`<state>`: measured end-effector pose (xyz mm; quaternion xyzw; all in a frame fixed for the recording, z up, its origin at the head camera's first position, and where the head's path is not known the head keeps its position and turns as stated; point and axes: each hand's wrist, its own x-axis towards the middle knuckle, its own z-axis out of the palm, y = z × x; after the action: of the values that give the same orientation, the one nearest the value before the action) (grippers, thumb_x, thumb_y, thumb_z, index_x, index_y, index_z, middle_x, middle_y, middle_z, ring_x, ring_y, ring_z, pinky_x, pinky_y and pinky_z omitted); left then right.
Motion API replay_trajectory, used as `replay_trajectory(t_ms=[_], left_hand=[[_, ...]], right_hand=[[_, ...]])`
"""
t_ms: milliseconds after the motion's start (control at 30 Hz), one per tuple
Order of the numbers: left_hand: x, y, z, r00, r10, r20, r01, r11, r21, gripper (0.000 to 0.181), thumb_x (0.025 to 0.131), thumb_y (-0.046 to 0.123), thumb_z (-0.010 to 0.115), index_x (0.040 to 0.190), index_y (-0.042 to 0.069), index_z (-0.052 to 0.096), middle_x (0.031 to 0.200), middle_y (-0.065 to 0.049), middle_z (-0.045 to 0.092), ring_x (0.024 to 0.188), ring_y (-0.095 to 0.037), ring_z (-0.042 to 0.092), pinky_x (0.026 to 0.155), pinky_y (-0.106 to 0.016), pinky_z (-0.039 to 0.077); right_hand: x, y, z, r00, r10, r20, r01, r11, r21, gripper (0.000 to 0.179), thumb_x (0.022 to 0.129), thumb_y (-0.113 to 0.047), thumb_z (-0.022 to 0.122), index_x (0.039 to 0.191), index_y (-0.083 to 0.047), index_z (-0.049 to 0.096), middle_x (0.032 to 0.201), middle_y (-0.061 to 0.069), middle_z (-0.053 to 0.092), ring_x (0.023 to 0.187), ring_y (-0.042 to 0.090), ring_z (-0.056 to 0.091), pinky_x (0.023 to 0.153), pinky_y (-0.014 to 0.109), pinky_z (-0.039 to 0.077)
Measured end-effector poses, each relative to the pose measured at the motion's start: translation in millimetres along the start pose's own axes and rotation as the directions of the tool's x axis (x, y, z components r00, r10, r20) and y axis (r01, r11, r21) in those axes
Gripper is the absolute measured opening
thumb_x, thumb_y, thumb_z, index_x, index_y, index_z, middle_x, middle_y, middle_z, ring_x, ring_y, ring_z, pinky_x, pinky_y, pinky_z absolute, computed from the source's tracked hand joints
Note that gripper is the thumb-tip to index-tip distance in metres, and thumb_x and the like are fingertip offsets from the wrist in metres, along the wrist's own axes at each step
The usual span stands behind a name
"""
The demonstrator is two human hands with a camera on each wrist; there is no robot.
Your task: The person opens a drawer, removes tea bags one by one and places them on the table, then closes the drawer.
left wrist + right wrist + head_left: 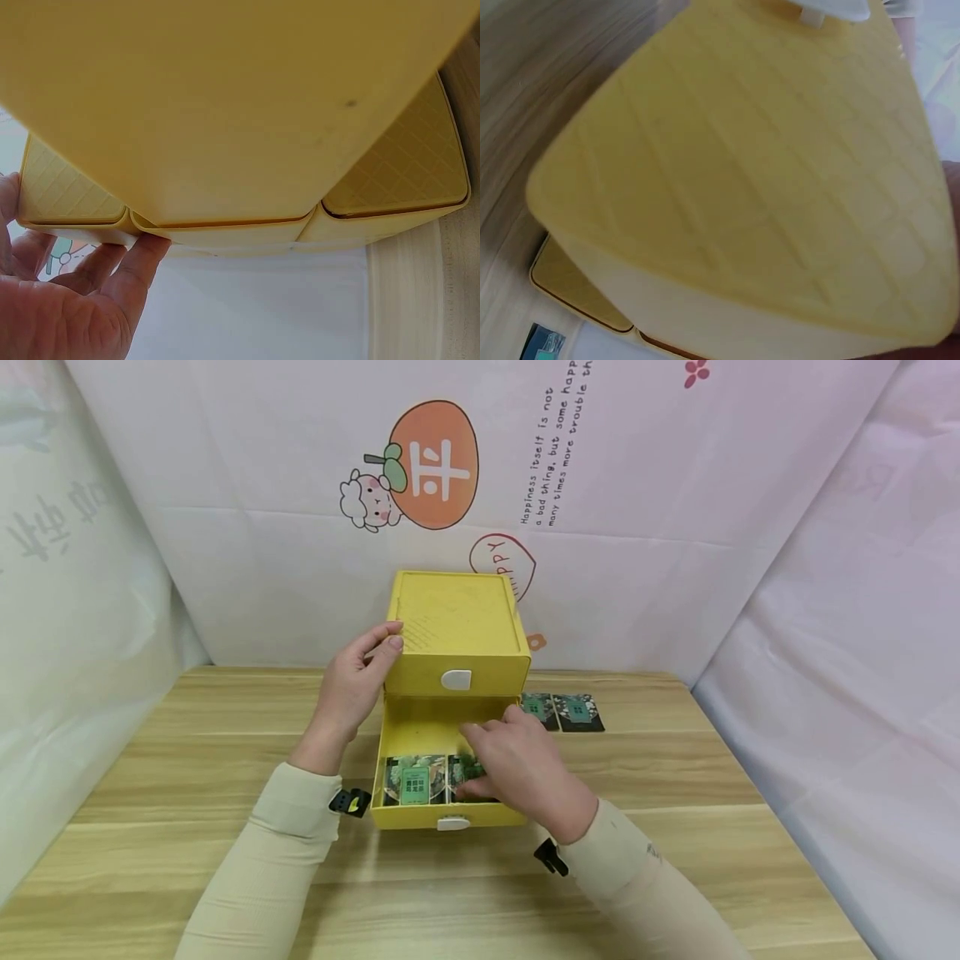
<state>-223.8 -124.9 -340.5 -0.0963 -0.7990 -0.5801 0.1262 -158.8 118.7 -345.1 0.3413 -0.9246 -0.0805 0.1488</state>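
Two packets lie flat side by side in the pulled-out drawer [420,722] of a yellow cabinet [457,610], against that drawer's front wall. The left packet [414,782] shows its whole face: a dark ground with pale green and brownish plant artwork, and a mint-green label in the middle bearing dark characters. The right packet [467,768] has similar dark and leafy green colouring, but a hand covers most of it.

The drawer is plain yellow inside, with a white tab handle [453,823] and, seen from the right wrist, a raised diamond lattice on its front [765,172]. From the left wrist, it is the middle one of three stacked drawers.

The left hand [352,681] rests against the upper left side of the cabinet, fingers relaxed along its edge, not clenched. The right hand [517,768] is over the right part of the pulled-out drawer, thumb and fingers parted above the right packet; whether it touches that packet, I cannot tell.

Just to the right of the cabinet, on the wood-grain desk [637,827], lie an inner packet [538,710] and an outer packet [577,712], both dark with pale floral print and teal labels. Behind the cabinet hangs a printed white cloth [637,485].
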Motion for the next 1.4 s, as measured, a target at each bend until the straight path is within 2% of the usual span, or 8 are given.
replay_trajectory(t_ms=[233, 300, 367, 467, 533, 700, 1067, 1400], left_hand=[[0.9, -0.1, -0.3, 1.0, -0.019, 0.002, 0.019, 1.0, 0.003, 0.055, 0.103, 0.061, 0.054, 0.148, 0.03, 0.06, 0.153, 0.001, 0.056, 0.136, -0.027, 0.058, 0.11, -0.054, 0.048], [1.1, -0.1, -0.4, 1.0, -0.019, 0.001, 0.019, 1.0, 0.004, 0.055, 0.103, 0.061, 0.054, 0.148, 0.03, 0.06, 0.153, 0.001, 0.056, 0.136, -0.027, 0.058, 0.11, -0.054, 0.048], [1.2, 0.0, -0.4, 1.0, -0.018, 0.0, 0.018, 1.0, 0.006, 0.056, 0.103, 0.062, 0.054, 0.148, 0.029, 0.06, 0.154, 0.001, 0.056, 0.136, -0.027, 0.058, 0.11, -0.054, 0.048], [1.3, 0.0, -0.7, 1.0, -0.018, 0.0, 0.018, 1.0, 0.006, 0.056, 0.103, 0.062, 0.054, 0.148, 0.029, 0.06, 0.154, 0.001, 0.056, 0.136, -0.027, 0.058, 0.109, -0.054, 0.048], [1.3, 0.0, -0.9, 1.0, -0.017, -0.001, 0.017, 1.0, 0.008, 0.056, 0.103, 0.062, 0.054, 0.148, 0.029, 0.06, 0.154, 0.002, 0.056, 0.136, -0.027, 0.058, 0.109, -0.054, 0.048], [1.6, 0.4, -1.5, 1.0, -0.014, -0.001, 0.014, 1.0, 0.01, 0.056, 0.103, 0.062, 0.054, 0.148, 0.029, 0.06, 0.154, 0.002, 0.056, 0.136, -0.027, 0.059, 0.108, -0.054, 0.049], [0.5, 0.3, -1.6, 1.0, -0.009, 0.007, 0.009, 1.0, 0.005, 0.057, 0.104, 0.062, 0.053, 0.149, 0.029, 0.059, 0.153, 0.001, 0.057, 0.135, -0.027, 0.058, 0.108, -0.054, 0.049], [-0.2, 1.5, -1.1, 1.0, -0.009, 0.009, 0.009, 1.0, 0.001, 0.056, 0.104, 0.061, 0.053, 0.149, 0.028, 0.059, 0.154, 0.001, 0.056, 0.136, -0.027, 0.058, 0.109, -0.054, 0.048]], right_hand=[[7.0, 2.1, 0.8, 0.984, 0.045, 0.174, -0.044, 0.999, -0.006, 0.082, 0.073, -0.074, 0.08, 0.132, -0.018, 0.07, 0.085, -0.01, 0.073, 0.064, 0.009, 0.047, 0.07, 0.031, 0.032], [7.9, 2.3, 1.5, 0.978, 0.052, 0.202, -0.052, 0.999, -0.006, 0.085, 0.072, -0.074, 0.08, 0.134, -0.018, 0.069, 0.083, -0.01, 0.072, 0.064, 0.011, 0.045, 0.07, 0.031, 0.03], [8.5, 2.5, 2.3, 0.975, 0.055, 0.215, -0.054, 0.999, -0.01, 0.082, 0.071, -0.074, 0.081, 0.129, -0.018, 0.07, 0.078, -0.011, 0.068, 0.064, 0.012, 0.044, 0.069, 0.032, 0.029], [9.7, 2.6, 4.2, 0.973, 0.056, 0.225, -0.054, 0.998, -0.015, 0.068, 0.071, -0.074, 0.082, 0.113, -0.021, 0.07, 0.07, -0.012, 0.06, 0.063, 0.013, 0.043, 0.069, 0.032, 0.029], [10.2, 2.3, 5.1, 0.971, 0.061, 0.229, -0.059, 0.998, -0.016, 0.06, 0.071, -0.073, 0.082, 0.099, -0.022, 0.065, 0.066, -0.012, 0.055, 0.065, 0.013, 0.043, 0.069, 0.032, 0.029], [10.7, 1.1, 5.7, 0.974, 0.073, 0.215, -0.07, 0.997, -0.018, 0.058, 0.069, -0.072, 0.084, 0.082, -0.023, 0.054, 0.06, -0.012, 0.049, 0.067, 0.015, 0.041, 0.067, 0.032, 0.028], [10.7, -0.6, 6.7, 0.975, 0.074, 0.208, -0.067, 0.997, -0.04, 0.056, 0.069, -0.072, 0.084, 0.081, -0.024, 0.058, 0.059, -0.01, 0.05, 0.066, 0.014, 0.044, 0.067, 0.033, 0.03], [10.2, -2.0, 6.7, 0.966, 0.1, 0.238, -0.088, 0.994, -0.061, 0.059, 0.069, -0.076, 0.081, 0.078, -0.024, 0.056, 0.06, -0.009, 0.05, 0.07, 0.017, 0.044, 0.065, 0.033, 0.031]])
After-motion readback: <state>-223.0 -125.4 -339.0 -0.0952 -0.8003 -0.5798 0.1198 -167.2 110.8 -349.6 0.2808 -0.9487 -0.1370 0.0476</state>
